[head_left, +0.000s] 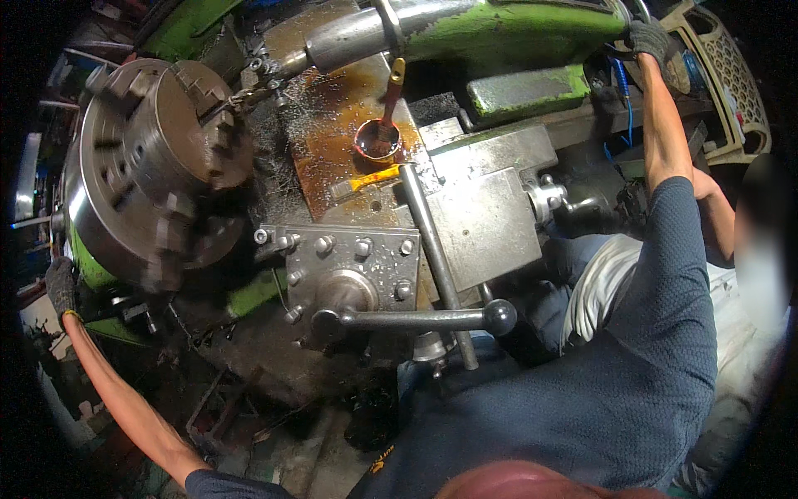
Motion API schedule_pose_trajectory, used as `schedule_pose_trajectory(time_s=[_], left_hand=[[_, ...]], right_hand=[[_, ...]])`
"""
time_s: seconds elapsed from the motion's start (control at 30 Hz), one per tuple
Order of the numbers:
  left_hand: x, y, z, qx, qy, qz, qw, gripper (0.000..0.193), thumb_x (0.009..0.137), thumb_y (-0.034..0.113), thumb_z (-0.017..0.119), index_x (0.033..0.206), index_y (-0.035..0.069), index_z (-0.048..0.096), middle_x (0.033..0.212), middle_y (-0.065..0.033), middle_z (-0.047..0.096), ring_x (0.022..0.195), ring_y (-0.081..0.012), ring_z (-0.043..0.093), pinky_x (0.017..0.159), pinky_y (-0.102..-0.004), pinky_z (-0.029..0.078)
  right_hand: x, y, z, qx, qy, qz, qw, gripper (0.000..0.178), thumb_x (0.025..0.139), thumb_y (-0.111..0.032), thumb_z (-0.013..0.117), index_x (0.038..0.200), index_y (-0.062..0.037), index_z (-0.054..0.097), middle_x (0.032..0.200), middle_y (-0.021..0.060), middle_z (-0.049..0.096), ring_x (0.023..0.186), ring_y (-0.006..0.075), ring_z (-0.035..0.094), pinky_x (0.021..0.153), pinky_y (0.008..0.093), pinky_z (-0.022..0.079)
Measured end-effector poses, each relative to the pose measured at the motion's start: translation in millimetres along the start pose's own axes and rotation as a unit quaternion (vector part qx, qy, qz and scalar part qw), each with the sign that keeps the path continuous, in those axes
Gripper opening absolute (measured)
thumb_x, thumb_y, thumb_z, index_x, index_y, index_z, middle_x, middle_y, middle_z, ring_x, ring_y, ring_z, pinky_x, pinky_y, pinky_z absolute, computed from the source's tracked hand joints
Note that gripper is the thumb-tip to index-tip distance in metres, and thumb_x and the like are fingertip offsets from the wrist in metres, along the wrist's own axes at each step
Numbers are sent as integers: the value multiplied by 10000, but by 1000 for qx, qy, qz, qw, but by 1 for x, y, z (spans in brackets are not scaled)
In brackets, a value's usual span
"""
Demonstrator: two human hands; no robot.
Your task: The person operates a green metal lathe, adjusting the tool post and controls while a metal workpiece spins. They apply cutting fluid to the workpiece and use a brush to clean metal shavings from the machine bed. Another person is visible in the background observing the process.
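Note:
My left hand (60, 287), in a dark grey glove, reaches to the lathe's green headstock at the far left; its fingers are too dark to make out. At the upper right my gloved right hand (651, 40) is closed round a handle (641, 11) at the end of the green tailstock (515, 29). A drill bit (249, 97) extends from the tailstock quill (345, 40) to the workpiece face in the big lathe chuck (158, 166). The chuck's jaws are smeared by motion.
A brush (394, 87) stands in a small pot (377, 141) of dark liquid. A yellow-handled brush (366, 180) lies beside it among metal chips. Nearer stand the square tool post (353, 266) and its long ball-ended lever (416, 321). Another person (723, 308) is close at right.

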State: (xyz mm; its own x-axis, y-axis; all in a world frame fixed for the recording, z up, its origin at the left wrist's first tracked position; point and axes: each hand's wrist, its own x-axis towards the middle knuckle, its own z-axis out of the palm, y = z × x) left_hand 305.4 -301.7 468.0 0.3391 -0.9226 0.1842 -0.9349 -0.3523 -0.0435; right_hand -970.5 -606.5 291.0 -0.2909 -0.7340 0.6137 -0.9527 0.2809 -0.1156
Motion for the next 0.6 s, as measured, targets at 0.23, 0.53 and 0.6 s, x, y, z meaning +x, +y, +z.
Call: schedule_pose_trajectory(time_s=[0.23, 0.53, 0.6], left_hand=[[15, 15, 8, 29, 0, 20, 999, 246, 890, 205, 573, 930, -17, 671, 866, -147, 668, 813, -249, 588, 787, -388, 447], [14, -32, -4, 128, 38, 130, 982, 239, 856, 188, 609, 969, -7, 688, 926, -176, 678, 861, -273, 619, 800, -395, 472], [4, -25, 15, 234, 0, 194, 953, 220, 852, 171, 612, 960, -6, 687, 943, -175, 682, 878, -291, 625, 797, -400, 478]], right_hand=[[2, 16, -8, -15, -5, 34, 999, 382, 790, -391, 565, 993, -106, 719, 991, 246, 684, 942, 444, 637, 788, 523, 485], [-5, 8, 6, 11, 40, -3, 999, 394, 777, -410, 596, 945, -77, 722, 948, 254, 676, 917, 452, 635, 789, 513, 494], [5, -3, 2, 1, 44, -26, 999, 397, 774, -413, 603, 931, -69, 723, 935, 256, 674, 909, 454, 635, 788, 512, 496]])
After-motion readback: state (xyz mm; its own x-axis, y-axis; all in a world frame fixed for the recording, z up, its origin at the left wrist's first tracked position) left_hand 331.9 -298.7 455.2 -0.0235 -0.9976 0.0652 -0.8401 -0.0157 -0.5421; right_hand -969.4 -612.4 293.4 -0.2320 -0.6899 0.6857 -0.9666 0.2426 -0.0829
